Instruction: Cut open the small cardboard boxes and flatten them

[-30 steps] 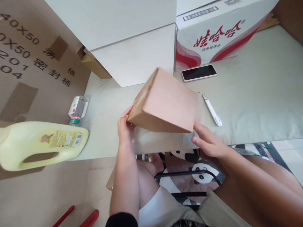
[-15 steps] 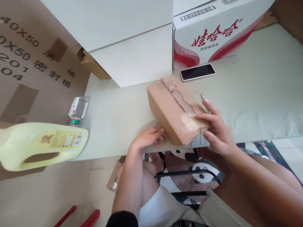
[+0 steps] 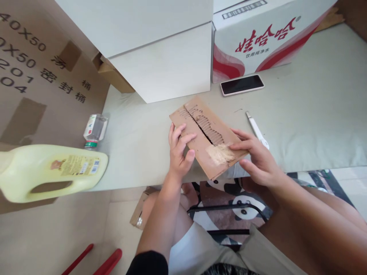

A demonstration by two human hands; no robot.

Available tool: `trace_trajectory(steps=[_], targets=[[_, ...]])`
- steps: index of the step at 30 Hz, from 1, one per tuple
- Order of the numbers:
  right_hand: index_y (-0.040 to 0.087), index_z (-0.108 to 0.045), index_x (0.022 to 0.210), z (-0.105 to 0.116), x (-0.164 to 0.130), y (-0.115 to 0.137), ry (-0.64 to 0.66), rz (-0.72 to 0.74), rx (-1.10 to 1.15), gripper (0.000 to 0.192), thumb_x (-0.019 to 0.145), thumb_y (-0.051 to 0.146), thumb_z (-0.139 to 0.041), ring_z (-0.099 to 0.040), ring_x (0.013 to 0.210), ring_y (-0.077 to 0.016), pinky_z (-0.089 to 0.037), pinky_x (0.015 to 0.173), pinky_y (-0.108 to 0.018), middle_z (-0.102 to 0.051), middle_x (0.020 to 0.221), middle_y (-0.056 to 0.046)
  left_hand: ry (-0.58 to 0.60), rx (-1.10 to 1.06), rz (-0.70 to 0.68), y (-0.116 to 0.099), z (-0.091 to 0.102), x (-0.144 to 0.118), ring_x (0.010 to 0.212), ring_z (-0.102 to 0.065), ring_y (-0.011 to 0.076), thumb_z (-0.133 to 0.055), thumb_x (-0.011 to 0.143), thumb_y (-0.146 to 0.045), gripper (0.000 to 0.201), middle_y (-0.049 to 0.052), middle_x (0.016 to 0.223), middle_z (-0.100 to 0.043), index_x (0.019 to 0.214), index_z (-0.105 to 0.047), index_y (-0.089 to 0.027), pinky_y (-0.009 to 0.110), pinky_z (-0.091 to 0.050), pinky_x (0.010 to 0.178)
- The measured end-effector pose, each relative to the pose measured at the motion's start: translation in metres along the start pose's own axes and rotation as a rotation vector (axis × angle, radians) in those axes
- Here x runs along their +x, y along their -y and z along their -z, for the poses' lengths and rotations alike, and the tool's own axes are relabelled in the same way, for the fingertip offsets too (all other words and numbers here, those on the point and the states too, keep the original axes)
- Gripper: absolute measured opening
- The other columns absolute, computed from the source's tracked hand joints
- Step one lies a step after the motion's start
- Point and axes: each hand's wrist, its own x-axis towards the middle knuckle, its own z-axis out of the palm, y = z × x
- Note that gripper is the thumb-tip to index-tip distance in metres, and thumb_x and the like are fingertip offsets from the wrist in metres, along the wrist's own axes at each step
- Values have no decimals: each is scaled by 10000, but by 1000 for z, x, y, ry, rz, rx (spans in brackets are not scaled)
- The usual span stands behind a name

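Observation:
A small brown cardboard box (image 3: 207, 151) lies aslant near the front edge of the pale bench cover. Torn paper streaks and a narrow dark slit run along its top, with a ragged patch of tape residue at the near end. My left hand (image 3: 181, 147) grips its left side, fingers over the top. At the right end, my right hand (image 3: 256, 156) holds the corner between fingers and thumb. Just beyond that hand rests a white utility knife (image 3: 257, 130), touched by neither hand.
Behind the box lie a phone (image 3: 242, 84), a white carton (image 3: 163, 70) and a red-and-white water carton (image 3: 252, 46). To the left are a clear bottle (image 3: 96, 128), a yellow jug (image 3: 83, 168) and a large printed carton (image 3: 25, 91). Red handles (image 3: 107, 262) show below.
My left hand has moved up from beside the box onto its left side and top. The box has tipped so its top faces me more. The knife shows more fully.

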Motion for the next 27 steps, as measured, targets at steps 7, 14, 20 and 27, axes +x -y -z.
trace_trajectory(steps=[7, 14, 20, 27], targets=[[238, -634, 856, 28, 12, -16, -333, -400, -457, 171, 866, 397, -571, -680, 897, -290, -550, 819, -500, -685, 950, -104, 8, 1, -23, 1, 4, -1, 1387, -526, 290, -383, 1014, -592, 457, 95, 1372, -596, 1202, -664, -285, 610, -204, 1297], [212, -658, 1263, 43, 14, -50, 16, -717, -741, 514, 769, 346, -615, -547, 595, -235, -416, 553, -357, -645, 708, -53, -4, -10, -40, 0, 1, -1, 1400, -514, 277, -378, 1027, -557, 428, 86, 1393, -570, 1218, -651, -288, 590, -197, 1310], [285, -679, 1183, 37, 16, -23, -192, -419, 14, 366, 852, 423, -609, -565, 643, -181, -458, 574, -325, -633, 794, -11, -19, 38, -83, 1, -1, 0, 1387, -527, 249, -363, 1043, -535, 409, 78, 1377, -567, 1232, -623, -282, 568, -213, 1316], [357, -651, 1089, 28, 2, 22, -459, -1, 22, 411, 742, 411, -865, -502, 580, -153, -420, 560, -308, -554, 705, 37, -16, 138, -72, 2, -1, -1, 1381, -542, 262, -296, 1043, -584, 483, 89, 1353, -596, 1205, -624, -269, 591, -278, 1290]])
